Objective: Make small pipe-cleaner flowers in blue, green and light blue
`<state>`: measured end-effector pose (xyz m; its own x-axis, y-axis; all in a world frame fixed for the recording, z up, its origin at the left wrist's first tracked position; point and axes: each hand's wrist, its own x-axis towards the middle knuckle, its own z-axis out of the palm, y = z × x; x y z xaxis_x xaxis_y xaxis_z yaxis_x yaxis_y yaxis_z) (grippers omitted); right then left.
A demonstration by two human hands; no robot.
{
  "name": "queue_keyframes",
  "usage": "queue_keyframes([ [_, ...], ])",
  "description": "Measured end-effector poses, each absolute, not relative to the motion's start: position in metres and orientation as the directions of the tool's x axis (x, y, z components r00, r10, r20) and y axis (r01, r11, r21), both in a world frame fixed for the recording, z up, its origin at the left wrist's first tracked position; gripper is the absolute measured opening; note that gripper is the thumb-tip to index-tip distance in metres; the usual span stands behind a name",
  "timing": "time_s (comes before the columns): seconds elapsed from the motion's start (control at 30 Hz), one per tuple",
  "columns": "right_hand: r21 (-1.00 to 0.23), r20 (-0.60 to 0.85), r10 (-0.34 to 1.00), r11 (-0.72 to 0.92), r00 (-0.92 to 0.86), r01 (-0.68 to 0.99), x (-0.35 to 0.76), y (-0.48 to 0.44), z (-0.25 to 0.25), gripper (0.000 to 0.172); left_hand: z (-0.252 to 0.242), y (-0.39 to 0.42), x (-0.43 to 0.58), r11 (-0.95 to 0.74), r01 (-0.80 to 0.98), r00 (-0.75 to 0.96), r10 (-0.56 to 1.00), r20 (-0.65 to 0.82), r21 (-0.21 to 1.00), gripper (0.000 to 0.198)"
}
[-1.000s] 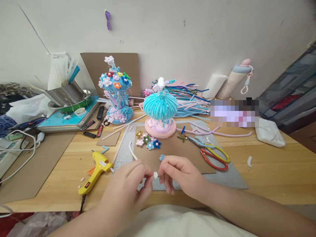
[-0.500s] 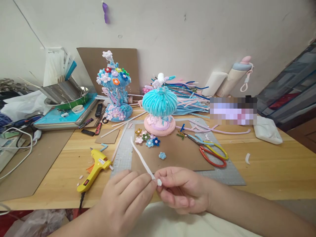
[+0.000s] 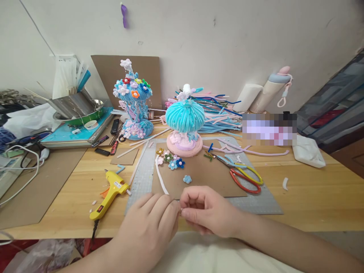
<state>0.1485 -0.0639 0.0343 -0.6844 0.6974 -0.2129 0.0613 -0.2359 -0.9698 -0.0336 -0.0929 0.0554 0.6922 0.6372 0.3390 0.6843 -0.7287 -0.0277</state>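
My left hand [image 3: 152,223] is closed round a white pipe cleaner [image 3: 161,178], whose free length curves up and away toward the small flowers. Fingertips of my right hand [image 3: 209,212] pinch at the pipe cleaner's near end, right beside my left fingers; that end is mostly hidden between the hands. Beyond them lie a light blue pipe-cleaner flower [image 3: 187,179] and a cluster of small flowers [image 3: 172,164] on a cardboard sheet [image 3: 204,185]. Behind stands a turquoise jellyfish-shaped figure [image 3: 185,117] on a pink round base.
A yellow glue gun [image 3: 109,195] lies to the left, its cord running off the front edge. Scissors [image 3: 246,180] with red and yellow handles rest on the right. A decorated blue figure [image 3: 133,98] and loose pipe cleaners [image 3: 222,123] are at the back.
The white tip that showed between my fingertips is now hidden. My right hand has turned, its fingers curling over more. The pipe cleaner's free length has swung slightly right and bends more.
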Motion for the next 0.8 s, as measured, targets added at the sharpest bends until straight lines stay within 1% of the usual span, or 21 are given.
queue_keyframes([
  [0.03, -0.991, -0.127, 0.736, -0.058, -0.665, 0.125, 0.149, -0.065, 0.035, 0.016, 0.055, -0.093, -0.032, -0.714, 0.700, 0.677, 0.662, 0.321, -0.005, 0.015],
  [0.07, -0.971, -0.020, 0.754, 0.142, -0.657, 0.192, 0.150, -0.065, 0.036, 0.013, 0.055, -0.093, -0.031, -0.692, 0.721, 0.656, 0.694, 0.296, 0.027, 0.016],
  [0.1, -0.905, 0.087, 0.742, 0.339, -0.665, 0.259, 0.150, -0.065, 0.036, 0.011, 0.055, -0.093, -0.030, -0.663, 0.745, 0.628, 0.734, 0.259, 0.071, 0.016],
  [0.13, -0.801, 0.179, 0.703, 0.511, -0.688, 0.313, 0.152, -0.064, 0.036, 0.011, 0.056, -0.093, -0.029, -0.623, 0.771, 0.592, 0.777, 0.214, 0.131, 0.016],
  [0.17, -0.677, 0.249, 0.647, 0.648, -0.720, 0.348, 0.153, -0.064, 0.035, 0.012, 0.056, -0.092, -0.029, -0.568, 0.797, 0.546, 0.823, 0.159, 0.206, 0.016],
  [0.2, -0.546, 0.297, 0.585, 0.752, -0.755, 0.368, 0.154, -0.063, 0.033, 0.015, 0.056, -0.090, -0.029, -0.497, 0.817, 0.493, 0.865, 0.092, 0.292, 0.016],
  [0.27, -0.289, 0.355, 0.446, 0.888, -0.822, 0.357, 0.155, -0.059, 0.028, 0.019, 0.056, -0.085, -0.030, -0.330, 0.819, 0.404, 0.912, -0.065, 0.469, 0.016],
  [0.33, -0.070, 0.378, 0.304, 0.951, -0.875, 0.300, 0.156, -0.055, 0.024, 0.019, 0.052, -0.077, -0.033, -0.164, 0.772, 0.369, 0.902, -0.224, 0.614, 0.015],
  [0.4, 0.077, 0.382, 0.188, 0.969, -0.905, 0.234, 0.156, -0.051, 0.021, 0.018, 0.045, -0.068, -0.038, -0.023, 0.694, 0.410, 0.834, -0.369, 0.719, 0.013],
  [0.47, 0.165, 0.394, 0.118, 0.967, -0.911, 0.196, 0.155, -0.048, 0.018, 0.016, 0.038, -0.058, -0.042, 0.096, 0.614, 0.491, 0.730, -0.475, 0.783, 0.012],
  [0.53, 0.191, 0.414, 0.090, 0.964, -0.906, 0.183, 0.155, -0.045, 0.016, 0.015, 0.034, -0.052, -0.043, 0.147, 0.589, 0.524, 0.679, -0.514, 0.795, 0.012],
  [0.6, 0.155, 0.426, 0.115, 0.968, -0.897, 0.198, 0.157, -0.043, 0.012, 0.016, 0.036, -0.051, -0.041, 0.092, 0.623, 0.489, 0.729, -0.479, 0.777, 0.012],
  [0.63, 0.114, 0.435, 0.146, 0.970, -0.888, 0.215, 0.158, -0.043, 0.011, 0.017, 0.039, -0.053, -0.039, 0.039, 0.651, 0.458, 0.776, -0.434, 0.758, 0.012],
  [0.7, -0.028, 0.471, 0.235, 0.967, -0.850, 0.253, 0.159, -0.044, 0.007, 0.021, 0.049, -0.062, -0.036, -0.076, 0.709, 0.389, 0.871, -0.299, 0.701, 0.012],
  [0.73, -0.136, 0.504, 0.300, 0.954, -0.810, 0.269, 0.160, -0.045, 0.006, 0.022, 0.054, -0.069, -0.036, -0.140, 0.723, 0.353, 0.916, -0.188, 0.677, 0.011],
  [0.77, -0.266, 0.539, 0.384, 0.922, -0.749, 0.282, 0.160, -0.047, 0.005, 0.022, 0.059, -0.076, -0.037, -0.222, 0.726, 0.322, 0.946, -0.037, 0.651, 0.009],
  [0.8, -0.414, 0.563, 0.490, 0.864, -0.665, 0.286, 0.160, -0.048, 0.004, 0.020, 0.062, -0.084, -0.039, -0.335, 0.713, 0.310, 0.939, 0.152, 0.616, 0.007],
])
